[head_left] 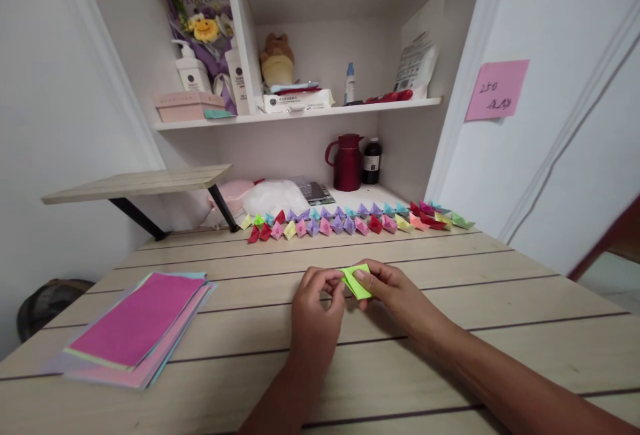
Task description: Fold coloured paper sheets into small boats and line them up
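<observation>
A small folded piece of lime-green paper (pixel 358 283) is held between both hands, just above the wooden table. My left hand (pixel 318 308) pinches its left corner between thumb and fingertips. On the other side, my right hand (pixel 395 292) grips the paper, thumb pressed flat on top and fingers underneath. Beyond the hands, rows of small folded paper boats (pixel 337 224) in many colours line the table's back. To the left lies a stack of coloured paper sheets (pixel 145 318), a magenta one on top.
A raised wooden shelf (pixel 140 183) on black legs stands at the back left. A dark red jug (pixel 347 163) and a dark bottle (pixel 371 160) are in the cabinet behind the boats. A pink note (pixel 497 90) sticks to the right wall.
</observation>
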Motion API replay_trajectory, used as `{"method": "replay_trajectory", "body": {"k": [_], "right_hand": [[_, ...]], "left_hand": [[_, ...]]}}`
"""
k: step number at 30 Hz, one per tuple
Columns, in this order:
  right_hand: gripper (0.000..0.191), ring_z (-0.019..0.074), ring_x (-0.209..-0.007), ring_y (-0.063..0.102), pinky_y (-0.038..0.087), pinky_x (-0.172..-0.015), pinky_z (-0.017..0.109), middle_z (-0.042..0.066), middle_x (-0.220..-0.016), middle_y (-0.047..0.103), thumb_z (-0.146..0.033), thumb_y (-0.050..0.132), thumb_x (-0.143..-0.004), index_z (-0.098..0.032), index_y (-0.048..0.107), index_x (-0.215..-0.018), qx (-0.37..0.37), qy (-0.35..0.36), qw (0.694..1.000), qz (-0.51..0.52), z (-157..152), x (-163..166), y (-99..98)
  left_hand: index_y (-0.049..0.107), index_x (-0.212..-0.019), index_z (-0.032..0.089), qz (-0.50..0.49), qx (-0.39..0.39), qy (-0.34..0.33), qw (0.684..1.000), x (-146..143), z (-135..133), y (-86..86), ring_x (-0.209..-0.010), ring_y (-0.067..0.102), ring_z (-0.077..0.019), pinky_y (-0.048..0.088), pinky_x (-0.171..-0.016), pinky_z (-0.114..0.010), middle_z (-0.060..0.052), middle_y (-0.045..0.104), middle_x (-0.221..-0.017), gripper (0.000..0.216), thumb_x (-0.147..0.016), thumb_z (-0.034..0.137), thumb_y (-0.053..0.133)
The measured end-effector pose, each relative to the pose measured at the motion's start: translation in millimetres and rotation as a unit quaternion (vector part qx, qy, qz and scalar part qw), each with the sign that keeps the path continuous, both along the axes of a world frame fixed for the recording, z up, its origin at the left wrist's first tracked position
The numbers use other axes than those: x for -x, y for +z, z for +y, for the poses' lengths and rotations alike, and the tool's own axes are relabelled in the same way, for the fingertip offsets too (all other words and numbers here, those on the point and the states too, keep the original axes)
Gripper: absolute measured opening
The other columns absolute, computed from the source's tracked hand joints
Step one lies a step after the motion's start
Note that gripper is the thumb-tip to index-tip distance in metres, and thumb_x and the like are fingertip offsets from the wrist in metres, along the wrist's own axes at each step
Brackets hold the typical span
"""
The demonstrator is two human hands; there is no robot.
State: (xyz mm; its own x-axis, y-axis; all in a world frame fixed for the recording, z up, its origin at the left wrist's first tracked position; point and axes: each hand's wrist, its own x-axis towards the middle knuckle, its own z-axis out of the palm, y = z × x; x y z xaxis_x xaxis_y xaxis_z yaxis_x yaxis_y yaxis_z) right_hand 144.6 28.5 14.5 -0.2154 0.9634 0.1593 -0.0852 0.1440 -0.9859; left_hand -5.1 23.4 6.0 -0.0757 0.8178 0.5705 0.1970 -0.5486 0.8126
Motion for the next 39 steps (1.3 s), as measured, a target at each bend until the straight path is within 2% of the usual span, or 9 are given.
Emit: {"method": "replay_trajectory", "body": {"k": [7,12,15,19,23,27,30,32,39], "right_hand": [[0.037,0.0115,-0.056,0.05,0.041,-0.054,0.026,0.0,-0.067,0.058,-0.054,0.062,-0.079,-0.017,0.062,-0.078,-0.024,-0.008,0.999,-0.036,2.4,-0.2,-5.0],[0.036,0.0086,-0.044,0.041,0.03,-0.043,0.022,-0.004,-0.052,0.05,-0.054,0.057,-0.083,-0.018,0.059,-0.076,-0.021,-0.017,0.997,-0.075,4.4,-2.6,-9.5],[0.037,0.0076,-0.041,0.036,0.024,-0.04,0.021,-0.005,-0.048,0.048,-0.055,0.058,-0.082,-0.018,0.058,-0.076,-0.013,-0.012,0.997,-0.078,5.9,-3.1,-10.5],[0.036,0.0065,-0.04,0.034,0.021,-0.039,0.02,-0.005,-0.047,0.049,-0.053,0.059,-0.08,-0.018,0.056,-0.075,-0.001,-0.01,0.997,-0.071,7.2,-2.6,-11.7],[0.036,0.0062,-0.038,0.034,0.021,-0.038,0.02,-0.006,-0.044,0.048,-0.052,0.058,-0.082,-0.018,0.055,-0.073,0.011,-0.022,0.997,-0.071,7.9,-2.5,-14.2],[0.034,0.006,-0.038,0.033,0.021,-0.039,0.02,-0.006,-0.044,0.048,-0.05,0.057,-0.083,-0.018,0.053,-0.072,0.016,-0.015,0.998,-0.062,8.5,-2.8,-15.4],[0.033,0.0061,-0.038,0.032,0.02,-0.039,0.02,-0.007,-0.044,0.048,-0.049,0.058,-0.084,-0.019,0.052,-0.071,0.021,-0.01,0.998,-0.053,8.4,-3.2,-15.6],[0.033,0.006,-0.038,0.031,0.019,-0.038,0.02,-0.007,-0.043,0.047,-0.049,0.058,-0.084,-0.019,0.051,-0.07,0.025,-0.005,0.999,-0.046,7.9,-3.2,-15.6],[0.036,0.0057,-0.036,0.034,0.02,-0.038,0.02,-0.007,-0.041,0.045,-0.049,0.06,-0.083,-0.019,0.048,-0.066,0.06,0.01,0.998,-0.023,6.8,-2.1,-13.3]], "left_hand": [[0.071,-0.067,0.021,-0.029,0.033,0.023,0.999,-2.2,2.9,-3.0,-0.065,0.058,-0.0139,0.046,-0.063,-0.023,-0.002,0.064,-0.073,0.019,-0.067,0.006,0.058],[0.07,-0.069,0.02,-0.051,0.087,0.003,0.995,-3.1,5.7,-6.6,-0.065,0.059,-0.0141,0.047,-0.063,-0.024,-0.003,0.065,-0.075,0.014,-0.07,0.012,0.059],[0.068,-0.071,0.019,-0.04,0.093,0.004,0.995,-3.8,6.2,-9.2,-0.066,0.059,-0.014,0.047,-0.063,-0.024,-0.003,0.064,-0.078,0.012,-0.071,0.014,0.057],[0.061,-0.073,0.02,-0.007,0.09,0.041,0.995,-4.4,5.6,-10.9,-0.06,0.055,-0.0111,0.045,-0.06,-0.021,0.0,0.061,-0.073,0.009,-0.07,0.013,0.057],[0.055,-0.081,0.02,-0.014,0.091,0.076,0.993,-3.8,6.6,-10.0,-0.054,0.052,-0.0089,0.043,-0.056,-0.02,0.004,0.057,-0.068,0.014,-0.07,0.014,0.058],[0.06,-0.102,0.017,-0.027,0.098,0.042,0.994,-2.3,9.7,-11.6,-0.053,0.051,-0.0088,0.044,-0.055,-0.019,0.003,0.058,-0.066,0.031,-0.071,0.016,0.057],[0.068,-0.083,0.016,-0.007,0.126,0.008,0.992,-1.1,11.6,-13.5,-0.049,0.049,-0.0088,0.041,-0.05,-0.019,0.002,0.057,-0.057,0.016,-0.073,0.02,0.056],[0.069,-0.073,0.016,-0.011,0.141,-0.005,0.99,-0.4,12.0,-12.9,-0.046,0.047,-0.0087,0.04,-0.047,-0.019,0.002,0.056,-0.053,0.015,-0.073,0.023,0.056],[0.069,-0.074,0.014,-0.06,0.193,-0.047,0.978,-0.9,11.6,-7.3,-0.042,0.042,-0.0077,0.034,-0.043,-0.019,0.005,0.051,-0.046,0.018,-0.069,0.028,0.058]]}}
